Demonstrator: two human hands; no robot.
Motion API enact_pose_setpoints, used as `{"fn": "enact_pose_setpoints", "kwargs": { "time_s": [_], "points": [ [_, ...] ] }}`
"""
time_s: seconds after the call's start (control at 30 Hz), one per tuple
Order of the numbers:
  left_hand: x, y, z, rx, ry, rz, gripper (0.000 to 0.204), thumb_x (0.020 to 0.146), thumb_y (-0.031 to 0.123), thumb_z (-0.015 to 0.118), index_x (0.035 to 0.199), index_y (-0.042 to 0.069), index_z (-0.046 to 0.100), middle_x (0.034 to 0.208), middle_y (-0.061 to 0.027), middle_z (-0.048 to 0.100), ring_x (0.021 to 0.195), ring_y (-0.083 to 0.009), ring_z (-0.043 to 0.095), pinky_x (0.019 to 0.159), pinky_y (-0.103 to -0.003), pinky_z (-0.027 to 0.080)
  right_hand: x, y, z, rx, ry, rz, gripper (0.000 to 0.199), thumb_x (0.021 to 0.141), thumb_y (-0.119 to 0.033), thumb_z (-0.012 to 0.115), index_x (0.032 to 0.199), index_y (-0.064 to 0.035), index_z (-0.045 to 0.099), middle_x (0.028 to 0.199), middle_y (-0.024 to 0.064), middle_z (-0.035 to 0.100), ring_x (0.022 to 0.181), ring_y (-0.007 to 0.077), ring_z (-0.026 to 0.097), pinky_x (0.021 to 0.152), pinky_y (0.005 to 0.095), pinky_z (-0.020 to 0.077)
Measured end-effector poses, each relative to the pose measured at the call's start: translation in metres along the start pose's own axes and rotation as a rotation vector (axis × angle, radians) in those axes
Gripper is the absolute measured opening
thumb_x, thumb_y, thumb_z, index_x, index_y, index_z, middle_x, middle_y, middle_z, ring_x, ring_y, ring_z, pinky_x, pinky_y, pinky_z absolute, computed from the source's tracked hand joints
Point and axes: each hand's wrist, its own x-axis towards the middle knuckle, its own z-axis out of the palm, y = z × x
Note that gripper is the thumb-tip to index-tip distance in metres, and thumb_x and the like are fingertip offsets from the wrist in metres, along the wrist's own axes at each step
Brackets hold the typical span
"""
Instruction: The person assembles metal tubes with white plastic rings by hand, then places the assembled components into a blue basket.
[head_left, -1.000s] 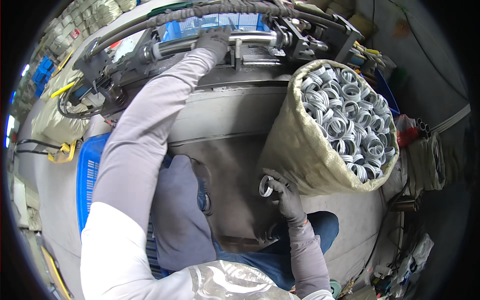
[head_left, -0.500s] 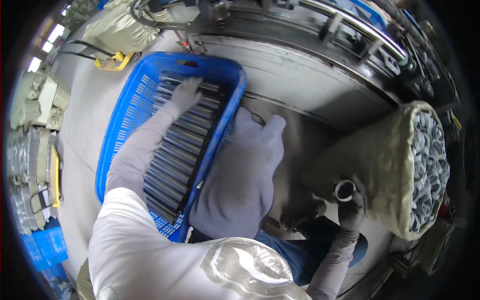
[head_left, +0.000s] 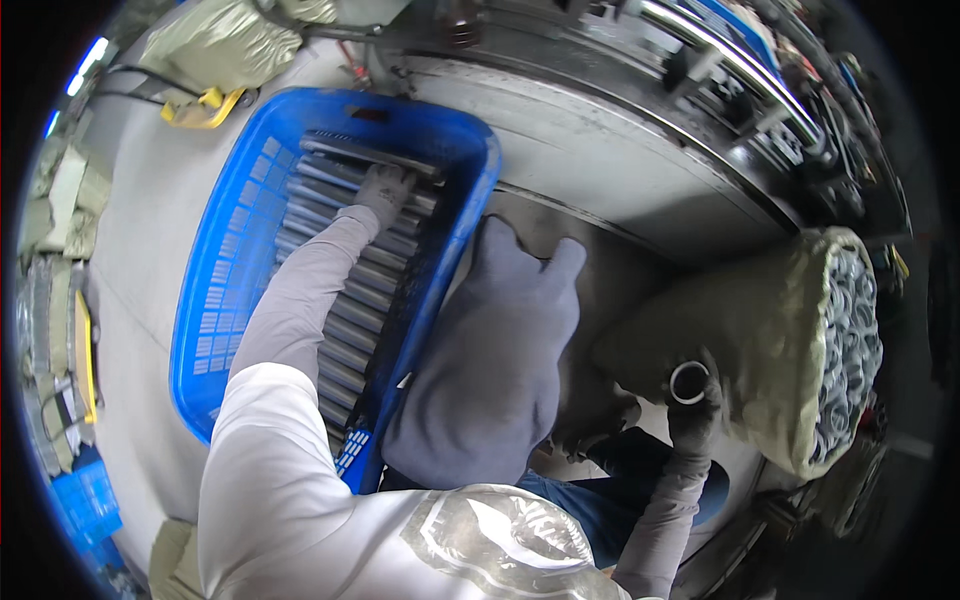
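Inside a blue plastic basket [head_left: 183, 360], a row of grey metal tubes [head_left: 345, 330] lies side by side. My left hand [head_left: 385, 192], in a grey glove, is down among the tubes near the far end, its fingers curled over one; the fingertips are partly hidden. On the right, my gloved right hand [head_left: 696, 425] holds up a light-rimmed metal ring [head_left: 689, 382], pinched at its edge, with the dark opening turned toward me. Beside that hand stands a tilted woven sack [head_left: 770, 330] filled with similar metal rings [head_left: 848, 350].
A grey cloth-covered padded shape [head_left: 490, 370] lies between the basket and my legs. Machinery with a shiny rail [head_left: 730, 60] runs along the back right. A yellow trolley [head_left: 205, 108] and a wrapped bundle [head_left: 220, 45] stand far left; stacked sacks [head_left: 60, 200] line the left side.
My left hand has dropped from above the tubes onto them, and its fingers have curled. My right hand still holds the ring in nearly the same place. The view has shifted slightly.
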Motion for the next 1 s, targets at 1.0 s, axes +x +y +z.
{"fn": "enact_pose_setpoints", "kwargs": {
  "time_s": [1.0],
  "points": [
    [-0.133,0.259,-0.333,-0.451,0.362,0.654,0.069,0.082,0.030,0.081,0.137,-0.001,0.054,0.106,-0.0130,0.066,0.098,-0.0279,0.068,0.083,-0.038,0.058,-0.020,-0.004,0.084,-0.292,0.182,-0.576,0.045,0.108,-0.033,0.044,0.114,0.0039,0.070,0.110,0.0159,0.074,0.101,0.0272,0.074,0.094,0.0360,0.0560]
  ]
}}
